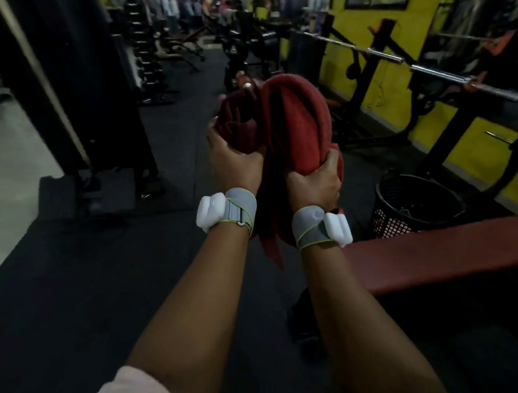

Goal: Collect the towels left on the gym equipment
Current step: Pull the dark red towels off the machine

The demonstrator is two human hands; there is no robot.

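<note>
Head view looks down two bare forearms to a bunched red towel (pixel 291 127) held up in the air between both hands. Left hand (pixel 234 160) grips the towel's left side, fingers curled into the folds; right hand (pixel 314 182) clutches its lower right part, thumb wrapped over the cloth. Most of the towel rises above and beyond the hands, and a loose corner hangs down between the wrists. Each wrist wears a grey strap with a white device. Right of the towel sits a black mesh basket (pixel 418 205), and nearer lies a dark red bench pad (pixel 439 257).
</note>
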